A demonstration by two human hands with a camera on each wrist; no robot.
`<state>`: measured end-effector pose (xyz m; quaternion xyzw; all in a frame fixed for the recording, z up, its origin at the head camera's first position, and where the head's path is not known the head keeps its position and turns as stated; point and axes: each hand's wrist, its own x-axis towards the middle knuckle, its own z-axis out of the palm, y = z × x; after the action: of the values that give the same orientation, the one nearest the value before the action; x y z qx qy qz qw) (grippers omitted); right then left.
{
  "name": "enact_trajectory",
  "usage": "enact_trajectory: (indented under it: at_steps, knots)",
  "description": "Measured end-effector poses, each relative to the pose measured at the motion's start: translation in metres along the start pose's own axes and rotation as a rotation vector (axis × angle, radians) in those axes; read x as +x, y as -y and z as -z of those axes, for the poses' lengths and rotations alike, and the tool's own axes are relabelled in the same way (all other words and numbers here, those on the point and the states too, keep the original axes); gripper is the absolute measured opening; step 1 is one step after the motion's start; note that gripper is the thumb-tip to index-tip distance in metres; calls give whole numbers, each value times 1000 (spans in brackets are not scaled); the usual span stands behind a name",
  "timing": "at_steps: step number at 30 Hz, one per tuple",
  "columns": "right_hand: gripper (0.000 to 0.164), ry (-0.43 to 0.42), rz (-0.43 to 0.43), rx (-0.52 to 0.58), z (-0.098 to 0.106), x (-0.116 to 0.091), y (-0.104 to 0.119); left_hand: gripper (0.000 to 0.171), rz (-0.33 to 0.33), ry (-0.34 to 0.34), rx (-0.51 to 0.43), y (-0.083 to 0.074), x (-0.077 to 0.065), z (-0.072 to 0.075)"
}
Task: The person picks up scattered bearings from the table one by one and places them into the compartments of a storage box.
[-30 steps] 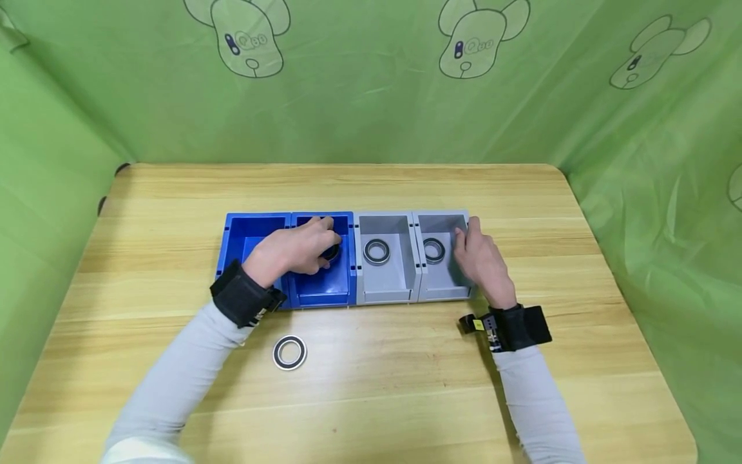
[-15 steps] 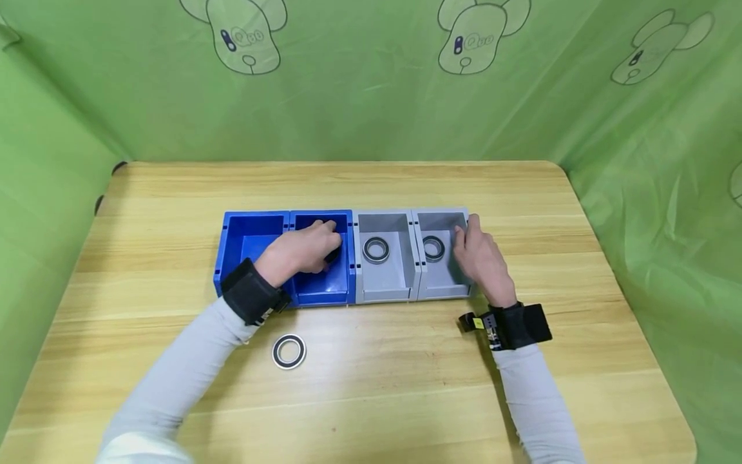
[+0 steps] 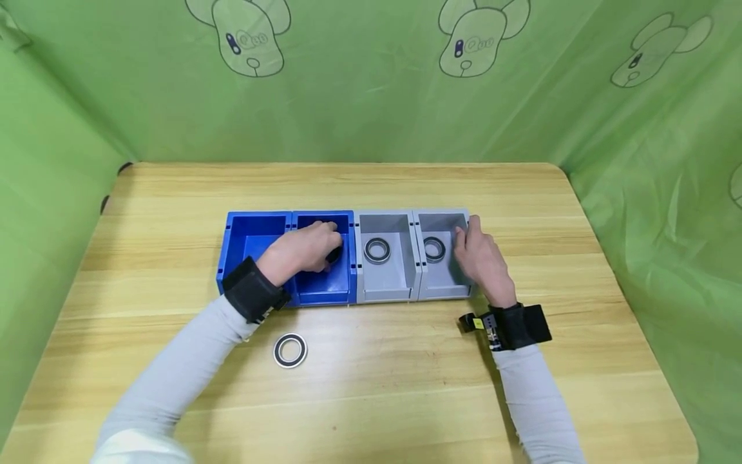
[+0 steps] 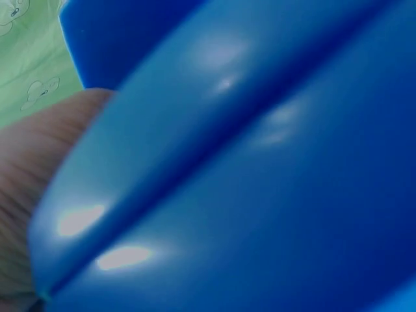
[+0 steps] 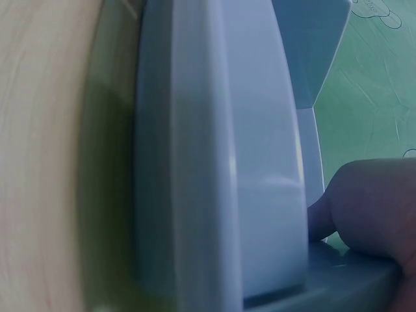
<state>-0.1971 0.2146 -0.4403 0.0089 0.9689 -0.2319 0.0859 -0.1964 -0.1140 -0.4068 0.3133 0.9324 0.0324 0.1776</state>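
Note:
My left hand (image 3: pixel 304 249) reaches into the right-hand blue bin (image 3: pixel 321 298). Its fingers hold a dark ring-shaped bearing (image 3: pixel 333 255), mostly covered by the hand. In the left wrist view, blue bin walls (image 4: pixel 260 188) fill most of the picture, and only part of the hand (image 4: pixel 32 169) shows. At the far right of the row, my right hand (image 3: pixel 482 261) grips the side wall of a grey bin (image 3: pixel 443 293), thumb inside. A bearing (image 3: pixel 433 250) lies flat in that bin. The right wrist view shows the grey bin's wall (image 5: pixel 260 162) up close.
Another bearing (image 3: pixel 377 251) lies in the left-hand grey bin (image 3: pixel 387 295). At the row's left end stands a second blue bin (image 3: pixel 255 222). On the wooden table (image 3: pixel 371 399), a loose bearing (image 3: pixel 290 350) lies in front of the blue bins. Green cloth (image 3: pixel 359 103) surrounds the table.
My left hand has shifted slightly right within the blue bin, and its fingers now cover more of the bearing. My right hand keeps its grip on the grey bin's wall.

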Motion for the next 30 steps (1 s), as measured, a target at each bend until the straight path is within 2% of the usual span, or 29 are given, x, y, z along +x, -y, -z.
enact_trajectory:
  at_steps: [4,8,14,20,23,27,30]
  knots:
    - [41,5,-4,2,0,1,-1,44,21,0,-2,0,-3,2]
    - [41,8,-4,3,-2,0,-1,55,34,-26,-15,-2,-14,11]
    - [41,-7,11,7,-2,0,-2,48,-19,-161,34,-9,-40,30]
    - [39,-11,9,1,-1,0,-2,41,-44,-295,76,-12,-67,39]
    - [38,-15,15,0,0,1,-2,38,-66,-339,87,-13,-80,38]
    - [39,-23,25,0,-1,1,-3,29,-132,-384,61,-21,-96,28]
    - [39,-23,24,5,-2,1,-3,26,-160,-369,31,-29,-104,18]
